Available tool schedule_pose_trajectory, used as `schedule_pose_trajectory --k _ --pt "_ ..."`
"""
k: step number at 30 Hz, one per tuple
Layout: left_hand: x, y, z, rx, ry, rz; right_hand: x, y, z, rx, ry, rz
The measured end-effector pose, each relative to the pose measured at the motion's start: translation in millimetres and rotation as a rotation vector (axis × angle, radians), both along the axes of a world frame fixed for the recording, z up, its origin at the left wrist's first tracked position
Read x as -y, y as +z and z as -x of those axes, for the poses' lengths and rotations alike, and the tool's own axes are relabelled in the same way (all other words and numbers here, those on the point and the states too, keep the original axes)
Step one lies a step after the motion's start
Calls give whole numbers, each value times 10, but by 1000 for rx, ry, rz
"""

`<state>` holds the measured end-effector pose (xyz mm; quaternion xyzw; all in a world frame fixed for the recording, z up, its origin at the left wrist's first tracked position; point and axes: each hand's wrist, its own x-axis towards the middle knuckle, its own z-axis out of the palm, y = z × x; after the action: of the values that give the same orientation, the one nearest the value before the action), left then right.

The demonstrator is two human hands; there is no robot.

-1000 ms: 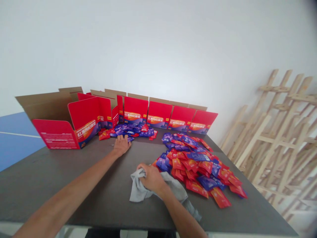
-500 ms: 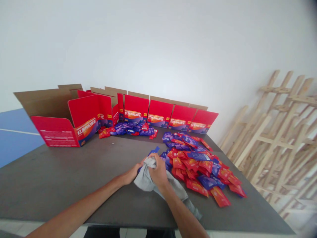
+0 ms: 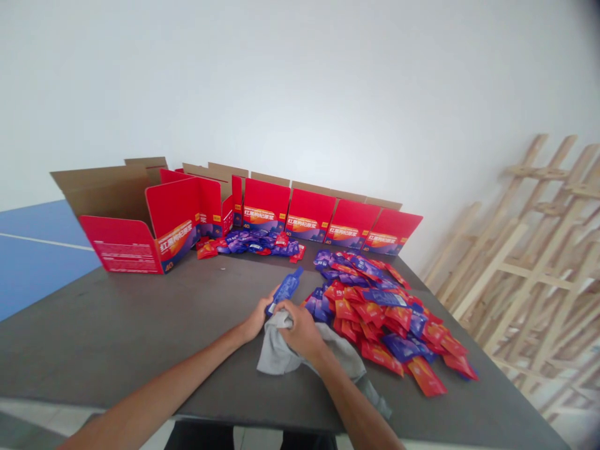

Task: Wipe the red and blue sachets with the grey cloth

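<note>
1. Dark grey table (image 3: 154, 312), bearing everything below.
2. Red cartons (image 3: 309, 215), flaps up, along the far and left edges; their fronts read "红黑枸杞原浆", with "40" in the lower corner.
3. Heap of red and purple sachets (image 3: 375, 312) at right; its print is too small to read.
4. Smaller sachet heap (image 3: 257, 242) before the cartons.
5. Grey cloth (image 3: 279, 350), bunched in the right hand (image 3: 300, 328), whose fingers are curled tightly.
6. Left hand (image 3: 257, 315), close beside the right, fingers closed around the sachet's lower end.
7. Narrow-necked purple-blue sachet (image 3: 287, 287), neck pointing away, above mid-table, left of the heap; lettering illegible.
</note>
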<state>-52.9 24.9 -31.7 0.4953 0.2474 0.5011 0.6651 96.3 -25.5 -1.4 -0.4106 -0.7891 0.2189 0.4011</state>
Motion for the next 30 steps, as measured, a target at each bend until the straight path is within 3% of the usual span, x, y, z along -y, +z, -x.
schedule_pose_trajectory --k 7,9,11,15,18,24,30 --pt "205 195 20 -173 -226 -212 -105 113 -187 -334 -407 -135" --pt "216 185 25 -202 -243 -243 -114 135 -214 -363 -434 -138" --pt "180 113 19 -161 -229 -208 -100 134 -196 -321 -349 -105" --pt "47 -53 17 2 -89 -32 -21 93 -77 -87 -17 -12" --pt "-7 -44 53 74 -8 117 33 84 -11 33 109 22" --pt "-5 104 67 42 152 177 49 143 -50 -83 79 -77" --pt "70 145 28 43 89 187 4 110 -61 -67 10 -50"
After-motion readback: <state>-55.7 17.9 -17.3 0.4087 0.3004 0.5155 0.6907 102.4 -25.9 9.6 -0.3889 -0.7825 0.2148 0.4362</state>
